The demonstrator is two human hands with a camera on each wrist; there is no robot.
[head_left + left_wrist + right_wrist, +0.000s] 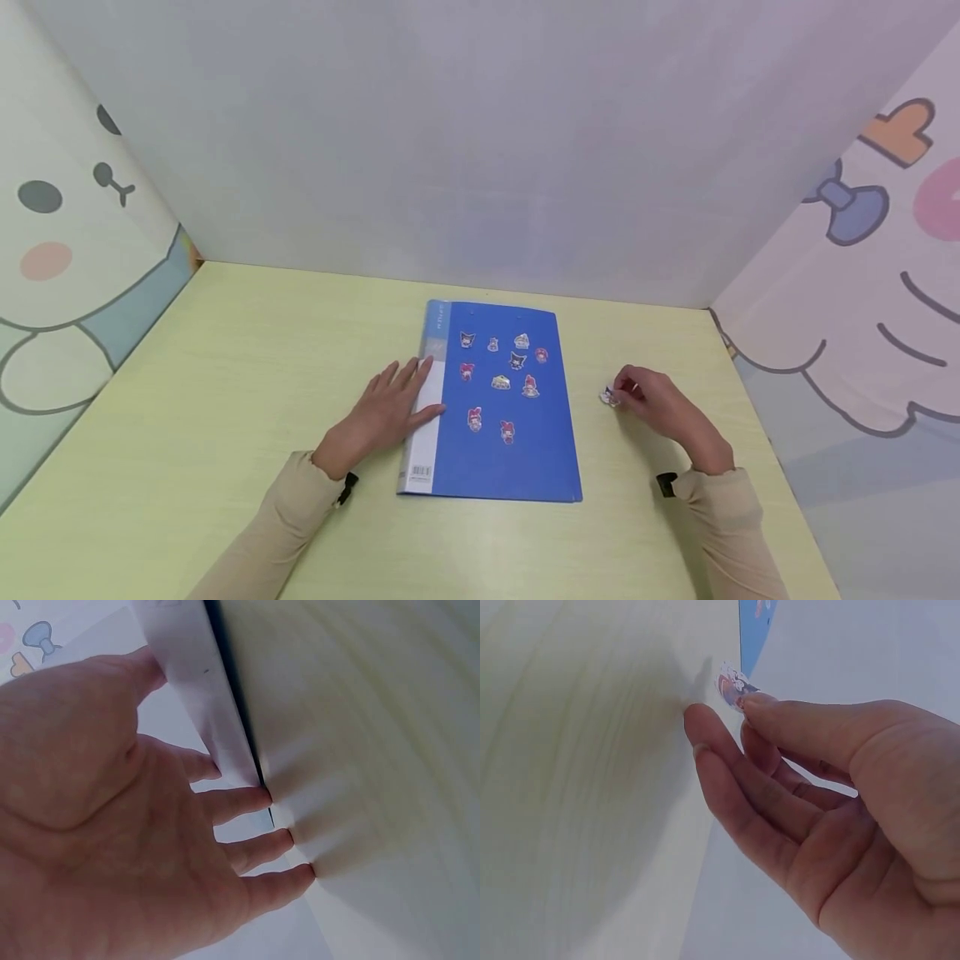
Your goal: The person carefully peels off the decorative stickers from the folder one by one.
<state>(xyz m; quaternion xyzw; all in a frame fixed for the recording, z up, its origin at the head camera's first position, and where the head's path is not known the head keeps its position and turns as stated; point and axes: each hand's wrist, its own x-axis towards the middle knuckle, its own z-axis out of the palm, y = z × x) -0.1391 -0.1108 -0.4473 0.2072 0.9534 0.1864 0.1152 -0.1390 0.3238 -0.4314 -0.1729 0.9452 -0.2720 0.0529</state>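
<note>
A blue binder (480, 467) with a white and pale spine strip lies on the table, its cover carrying several small cartoon stickers (501, 382). My left hand (384, 408) rests on the binder's spine edge with straight, spread fingers; in the left wrist view some fingertips (304, 876) touch the tabletop beside it. To the right of the binder, my right hand (654, 402) pinches a small cartoon sticker (735, 686) between thumb and index finger. In the right wrist view the sticker juts out past the fingertips, and the other fingers are bent below it.
The pale yellow wooden table (285, 350) reaches back to a plain whitish backdrop (465, 167). Cartoon-printed curtains (45, 250) enclose the left side and the right. Black wrist straps (667, 483) sit at both cuffs.
</note>
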